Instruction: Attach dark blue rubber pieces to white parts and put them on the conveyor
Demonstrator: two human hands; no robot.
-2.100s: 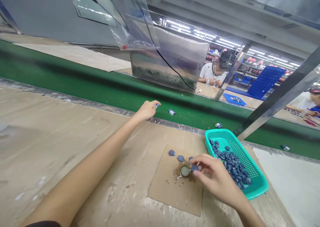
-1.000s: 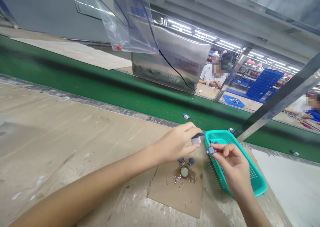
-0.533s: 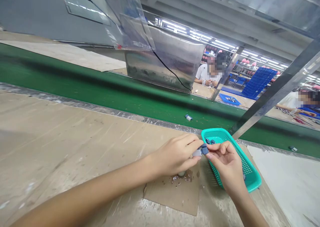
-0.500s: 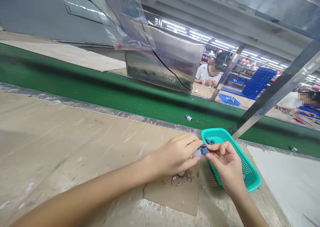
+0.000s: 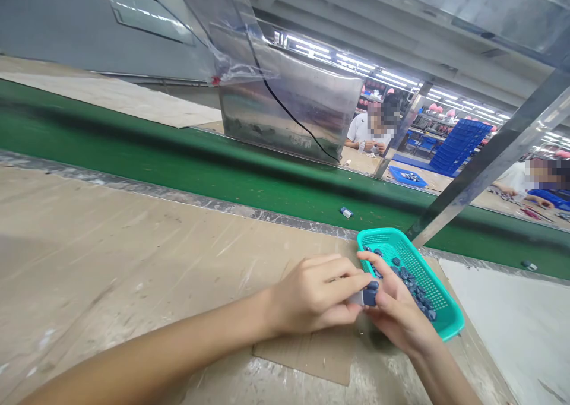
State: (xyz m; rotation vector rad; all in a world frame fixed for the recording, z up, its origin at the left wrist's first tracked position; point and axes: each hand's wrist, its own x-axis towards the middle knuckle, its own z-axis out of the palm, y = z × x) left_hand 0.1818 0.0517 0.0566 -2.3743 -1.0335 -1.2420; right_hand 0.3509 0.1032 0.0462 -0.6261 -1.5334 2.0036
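A small blue part (image 5: 369, 297) is clamped between the fingers of the left hand (image 5: 314, 295) and the right hand (image 5: 396, 317). The teal basket (image 5: 403, 240) is kept alongside at lower right, within easy reach.

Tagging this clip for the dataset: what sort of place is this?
Probably a factory assembly line for small parts. A green conveyor belt runs past the workbench, a teal plastic basket holds small blue-grey parts, and stacked blue crates stand beyond, among other workers at benches.

A scuffed tan workbench (image 5: 111, 256) carries a cardboard sheet (image 5: 303, 357) and a teal plastic basket (image 5: 440, 291) of dark blue parts (image 5: 414, 292).
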